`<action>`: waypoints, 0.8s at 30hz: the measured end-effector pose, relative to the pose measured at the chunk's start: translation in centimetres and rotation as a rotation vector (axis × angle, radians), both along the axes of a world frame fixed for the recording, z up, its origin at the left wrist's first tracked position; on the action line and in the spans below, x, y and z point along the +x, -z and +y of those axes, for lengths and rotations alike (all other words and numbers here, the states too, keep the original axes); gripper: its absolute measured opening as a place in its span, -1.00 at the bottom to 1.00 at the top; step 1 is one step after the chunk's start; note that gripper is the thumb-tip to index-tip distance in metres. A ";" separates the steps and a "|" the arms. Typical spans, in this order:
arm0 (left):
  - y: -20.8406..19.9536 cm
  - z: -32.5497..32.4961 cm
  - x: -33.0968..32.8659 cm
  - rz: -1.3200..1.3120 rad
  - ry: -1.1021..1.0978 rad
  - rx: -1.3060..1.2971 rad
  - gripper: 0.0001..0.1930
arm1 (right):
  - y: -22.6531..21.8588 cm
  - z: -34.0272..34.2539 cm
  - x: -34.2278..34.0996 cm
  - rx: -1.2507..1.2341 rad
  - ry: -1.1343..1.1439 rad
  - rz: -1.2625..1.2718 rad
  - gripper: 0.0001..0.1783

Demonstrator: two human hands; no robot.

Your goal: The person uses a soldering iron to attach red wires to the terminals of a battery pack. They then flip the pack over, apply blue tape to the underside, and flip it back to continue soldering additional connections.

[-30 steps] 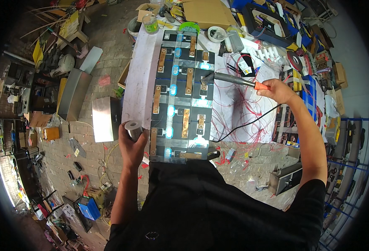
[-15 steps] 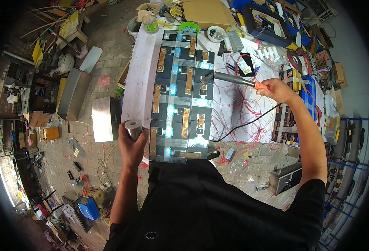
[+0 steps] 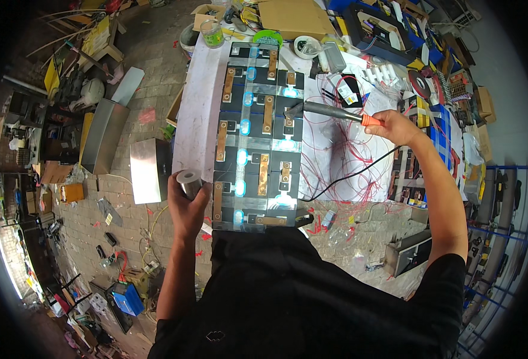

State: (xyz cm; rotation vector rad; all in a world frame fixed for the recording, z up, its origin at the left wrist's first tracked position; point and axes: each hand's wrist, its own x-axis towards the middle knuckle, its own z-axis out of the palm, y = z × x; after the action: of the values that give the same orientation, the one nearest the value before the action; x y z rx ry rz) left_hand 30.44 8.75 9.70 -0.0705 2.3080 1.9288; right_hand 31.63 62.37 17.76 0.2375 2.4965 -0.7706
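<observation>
A battery pack point(image 3: 231, 173) of black cells stands on the table in front of me, with copper strips, small terminal boards and clear tape across its top. In my right hand point(image 3: 395, 128) is a large soldering iron point(image 3: 333, 112) with an orange-red grip and dark shaft. Its tip rests at or just above a terminal in the pack's right column; contact cannot be told. My left hand point(image 3: 187, 209) wraps round a spool of solder wire point(image 3: 189, 182) by the pack's near left corner. A thin strand seems to run from the spool toward the pack.
Right of the pack lie tangled thin red wires point(image 3: 351, 158), crossed by the iron's black cord point(image 3: 348, 179). At the far end are a green bowl point(image 3: 268, 37), a white cup point(image 3: 307, 48), a glass jar point(image 3: 212, 36) and cardboard point(image 3: 294, 19). A metal box point(image 3: 150, 170) stands left.
Both hands keep their holds and barely move. The pack and the hands appear shifted very slightly left in the view; the iron's tip stays at the same terminal.
</observation>
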 end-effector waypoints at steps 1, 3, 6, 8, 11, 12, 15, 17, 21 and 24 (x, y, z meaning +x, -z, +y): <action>0.1 0.0 0.0 0.001 0.001 0.000 -0.60 | 0.0 0.0 0.0 -0.001 0.007 -0.004 -0.58; 0.1 -0.1 0.0 0.007 0.002 -0.009 -0.60 | 0.2 0.1 0.0 -0.007 0.009 0.000 -0.57; 0.1 -0.1 0.0 0.017 0.001 -0.026 -0.60 | 0.4 0.3 0.1 -0.011 0.007 0.006 -0.57; 0.0 -0.1 0.1 0.016 0.001 -0.030 -0.60 | 0.6 0.4 0.1 -0.015 0.009 0.007 -0.56; -0.3 0.0 0.2 0.006 0.001 -0.026 -0.61 | 0.9 0.6 0.1 -0.032 0.020 0.005 -0.56; -0.2 0.0 0.2 0.004 0.000 -0.028 -0.61 | 0.9 0.7 0.2 -0.042 0.025 0.008 -0.57; 0.1 -0.2 0.3 0.002 -0.003 -0.036 -0.61 | 1.3 0.9 0.3 -0.050 0.022 0.018 -0.57; 0.2 -0.2 0.3 0.004 -0.006 -0.042 -0.60 | 1.3 0.9 0.3 -0.043 0.018 0.021 -0.57; 0.1 -0.2 0.4 -0.001 -0.011 -0.030 -0.60 | 0.8 0.5 0.3 -0.046 0.014 0.018 -0.57; 0.1 -0.2 0.4 -0.008 -0.011 -0.019 -0.60 | 0.8 0.6 0.3 -0.060 0.018 0.016 -0.57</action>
State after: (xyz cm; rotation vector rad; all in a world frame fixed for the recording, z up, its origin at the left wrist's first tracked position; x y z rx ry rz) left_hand 30.81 8.55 9.63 -0.0935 2.3262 1.9080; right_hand 31.96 62.92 16.93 0.2334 2.4848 -0.8567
